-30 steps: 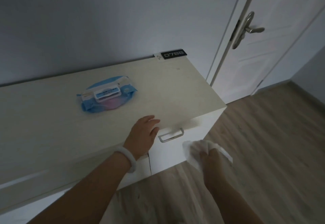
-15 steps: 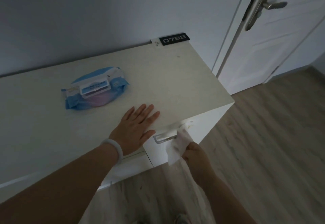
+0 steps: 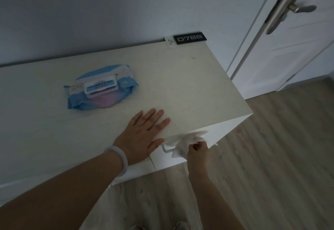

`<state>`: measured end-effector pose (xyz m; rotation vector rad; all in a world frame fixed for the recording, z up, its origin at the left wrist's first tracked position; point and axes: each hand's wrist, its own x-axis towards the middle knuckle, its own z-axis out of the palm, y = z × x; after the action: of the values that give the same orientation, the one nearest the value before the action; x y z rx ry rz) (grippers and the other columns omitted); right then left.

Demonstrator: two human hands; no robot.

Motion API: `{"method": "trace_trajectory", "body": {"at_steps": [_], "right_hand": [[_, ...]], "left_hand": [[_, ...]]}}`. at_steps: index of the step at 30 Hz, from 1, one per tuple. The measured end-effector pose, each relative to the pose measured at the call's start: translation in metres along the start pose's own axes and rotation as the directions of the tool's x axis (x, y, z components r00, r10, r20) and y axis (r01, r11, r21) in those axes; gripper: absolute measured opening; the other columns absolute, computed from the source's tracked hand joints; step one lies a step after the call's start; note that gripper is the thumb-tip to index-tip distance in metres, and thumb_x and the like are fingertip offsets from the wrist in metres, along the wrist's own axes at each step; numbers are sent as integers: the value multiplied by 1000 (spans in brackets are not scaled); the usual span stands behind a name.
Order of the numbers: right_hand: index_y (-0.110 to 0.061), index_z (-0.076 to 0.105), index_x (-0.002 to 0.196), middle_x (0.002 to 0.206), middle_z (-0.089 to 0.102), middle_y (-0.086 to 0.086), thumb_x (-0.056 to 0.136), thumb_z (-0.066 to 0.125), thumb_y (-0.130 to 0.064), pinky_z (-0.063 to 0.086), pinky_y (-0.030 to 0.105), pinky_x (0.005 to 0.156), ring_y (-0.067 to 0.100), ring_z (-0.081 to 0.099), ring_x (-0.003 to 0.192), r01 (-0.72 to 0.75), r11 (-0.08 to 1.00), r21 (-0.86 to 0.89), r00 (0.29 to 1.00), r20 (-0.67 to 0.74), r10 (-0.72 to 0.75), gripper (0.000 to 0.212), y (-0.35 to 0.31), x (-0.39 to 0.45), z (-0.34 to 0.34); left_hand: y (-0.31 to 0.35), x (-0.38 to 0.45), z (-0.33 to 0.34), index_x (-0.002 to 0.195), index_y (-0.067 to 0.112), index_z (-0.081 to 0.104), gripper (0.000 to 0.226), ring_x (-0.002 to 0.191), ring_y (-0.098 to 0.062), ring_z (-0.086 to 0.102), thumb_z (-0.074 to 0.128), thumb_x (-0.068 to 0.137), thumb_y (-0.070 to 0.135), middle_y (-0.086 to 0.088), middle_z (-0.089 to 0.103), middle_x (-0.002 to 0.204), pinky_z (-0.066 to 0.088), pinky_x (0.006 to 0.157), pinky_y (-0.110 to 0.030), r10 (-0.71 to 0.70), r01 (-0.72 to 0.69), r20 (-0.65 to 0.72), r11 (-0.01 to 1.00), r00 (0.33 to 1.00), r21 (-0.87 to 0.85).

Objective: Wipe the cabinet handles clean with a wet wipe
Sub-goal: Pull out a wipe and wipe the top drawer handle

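Left hand (image 3: 144,135) flat on the cabinet top (image 3: 180,85), palm down, fingers straight and spread, thumb at the front edge; pale bangle (image 3: 118,159) on the wrist. Right hand (image 3: 197,153) reaches in from below right, fingers curled and pinching the wet wipe (image 3: 186,142) against the drawer front (image 3: 180,159). Wipe is bunched over the right part of the metal handle (image 3: 167,148); only the handle's left end shows, just beside the left thumb. Cabinet's right corner is near the right hand, open wood floor (image 3: 271,157) beyond it. Wipes pack (image 3: 101,87) lies on the top, well apart from both hands. 1 black tag (image 3: 189,38) reading 0788 at the back edge. White door (image 3: 289,49) at right.
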<state>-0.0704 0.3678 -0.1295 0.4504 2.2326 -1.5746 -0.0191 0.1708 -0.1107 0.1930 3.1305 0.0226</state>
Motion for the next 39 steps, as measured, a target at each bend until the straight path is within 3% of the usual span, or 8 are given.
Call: {"method": "trace_trajectory", "body": {"at_steps": [6, 9, 12, 15, 18, 25, 33, 39], "right_hand": [[8, 60, 89, 69, 56, 11, 92, 43, -3, 44, 22, 44, 18, 53, 49, -23, 975, -221, 997, 60, 37, 21, -8, 11, -6], [-9, 48, 102, 88, 61, 7, 95, 45, -7, 37, 13, 33, 16, 57, 51, 66, 945, -319, 996, 82, -42, 7, -18, 13, -15], [-9, 43, 126, 96, 65, 14, 95, 41, -2, 42, 17, 38, 19, 60, 62, 123, 928, -353, 984, 162, -69, 32, -20, 13, -21], [-12, 45, 129, 94, 68, 10, 100, 44, -22, 53, 30, 61, 22, 68, 73, 126, 933, -337, 975, 218, -52, 31, -19, 9, -27], [-12, 40, 132, 90, 71, 11, 98, 49, -41, 45, 14, 46, 13, 67, 52, 125, 930, -345, 978, 203, -56, 47, -25, 8, -27], [-8, 58, 120, 112, 67, 10, 99, 50, -33, 40, 28, 76, 28, 63, 99, 228, 847, -481, 971, 181, -159, 33, -10, 20, -10], [-2, 57, 114, 98, 62, 7, 105, 35, -29, 36, 20, 57, 17, 53, 79, 77, 919, -388, 996, 72, -54, 36, 0, 10, 9], [-7, 52, 93, 83, 57, 5, 104, 32, -28, 42, 29, 69, 26, 60, 83, 28, 944, -329, 999, 50, -12, 32, 0, 21, 9]], "left_hand": [[0, 0, -1, 155, 26, 22, 62, 150, -24, 16, 19, 100, 54, -4, 18, 163, 18, 118, -49, 4, -4, -10, 1000, 1000, -6], [0, 0, 0, 155, 25, 21, 62, 150, -24, 15, 20, 100, 53, -4, 17, 163, 20, 118, -49, 8, -9, -7, 1000, 1000, -2], [-1, -1, 0, 155, 25, 20, 62, 150, -25, 15, 18, 100, 54, -5, 16, 163, 20, 118, -50, 10, -10, -5, 1000, 1000, 1], [0, -1, -1, 156, 25, 20, 62, 151, -24, 14, 18, 100, 53, -4, 16, 163, 20, 118, -50, 7, -7, 2, 1000, 1000, -2], [0, -1, -1, 155, 25, 20, 62, 151, -25, 14, 19, 100, 53, -5, 16, 163, 21, 118, -51, 5, -5, -2, 1000, 1000, -10], [1, -1, -2, 155, 24, 22, 61, 150, -25, 16, 22, 100, 52, -6, 18, 163, 23, 118, -52, 5, -5, -4, 1000, 1000, -12], [2, 0, -1, 156, 26, 18, 63, 151, -25, 13, 19, 100, 53, -5, 14, 164, 21, 119, -51, -11, 11, 22, 1000, 1000, 4], [2, 0, -1, 156, 25, 17, 62, 150, -26, 14, 21, 100, 53, -6, 15, 163, 20, 119, -51, -12, 12, 22, 1000, 1000, 16]]}}
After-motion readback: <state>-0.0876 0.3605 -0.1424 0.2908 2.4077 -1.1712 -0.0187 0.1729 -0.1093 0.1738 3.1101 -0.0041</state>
